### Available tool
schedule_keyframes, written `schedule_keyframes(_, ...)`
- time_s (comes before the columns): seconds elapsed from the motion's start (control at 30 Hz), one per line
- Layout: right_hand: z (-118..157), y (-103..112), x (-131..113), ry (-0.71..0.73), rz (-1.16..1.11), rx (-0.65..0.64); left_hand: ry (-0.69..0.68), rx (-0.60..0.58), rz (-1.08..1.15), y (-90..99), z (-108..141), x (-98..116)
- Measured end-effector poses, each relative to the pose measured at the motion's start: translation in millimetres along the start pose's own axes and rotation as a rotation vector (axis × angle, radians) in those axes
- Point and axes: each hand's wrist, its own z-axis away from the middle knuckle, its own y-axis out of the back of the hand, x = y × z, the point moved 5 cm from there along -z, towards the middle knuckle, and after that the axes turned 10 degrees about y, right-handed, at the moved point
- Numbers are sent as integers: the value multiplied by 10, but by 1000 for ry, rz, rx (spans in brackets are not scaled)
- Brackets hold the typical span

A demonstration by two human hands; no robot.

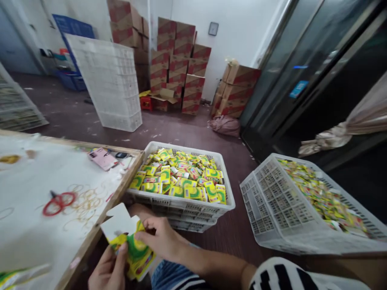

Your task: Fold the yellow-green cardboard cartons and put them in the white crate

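Several yellow-green printed cards (137, 253) with white flaps are held low in front of me, just right of the table edge. My left hand (110, 266) grips their lower left side between thumb and fingers. My right hand (160, 237) pinches their upper right part, its thumb lying on the printed face. A white crate (187, 205) full of similar yellow-green packets (184, 181) stands just beyond my hands.
The white-topped table (24, 225) at left bears red scissors (59, 203), rubber bands (86, 201) and a pink phone (102, 158). A second filled crate (272, 201) stands at right. Stacked white crates (109, 80) and cartons (178, 60) are behind.
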Motion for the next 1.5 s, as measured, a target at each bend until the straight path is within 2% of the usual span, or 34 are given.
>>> schedule_keyframes(0.07, -23, 34, 18, 4, 41, 68, -78, -15, -62, -35, 4, 63)
schedule_keyframes(0.13, -37, 66, 16, 24, 14, 84, -154, -21, -90, -60, 46, 133)
schedule_keyframes(0.2, -59, 84, -19, 93, -47, 21, -168, -44, -91, -85, 109, 199)
schedule_keyframes(0.3, -87, 112, -105, 209, -83, -133, -120, -148, -99, -143, 221, 301)
schedule_keyframes(0.4, -94, 159, -168, 224, -58, -252, -98, -197, -161, -139, 284, 358)
schedule_keyframes(0.5, -89, 210, -212, 206, -35, -311, -55, -239, -223, -112, 262, 285)
schedule_keyframes(0.6, -91, 246, -246, 249, 1, -308, -15, -294, -198, -150, 254, 198)
schedule_keyframes(0.73, -116, 281, -206, 247, -22, -192, -31, -324, -122, -246, 296, 229)
schedule_keyframes(0.83, -117, 319, -190, 243, -55, -137, -40, -383, -188, -282, 296, 251)
schedule_keyframes(0.93, -100, 383, -263, 313, -4, -165, -127, -328, -278, -247, 285, 268)
schedule_keyframes(1.03, -75, 409, -256, 184, 45, -281, -222, -248, -341, -250, 316, 277)
schedule_keyframes(1.13, -29, 386, -222, 51, 86, -389, -249, -266, -355, -314, 366, 266)
schedule_keyframes(1.3, 9, 372, -187, 75, 275, -342, -141, -405, -277, -395, 386, 228)
schedule_keyframes(1.5, 58, 366, -133, 98, 217, -320, -106, -377, -185, -424, 342, 229)
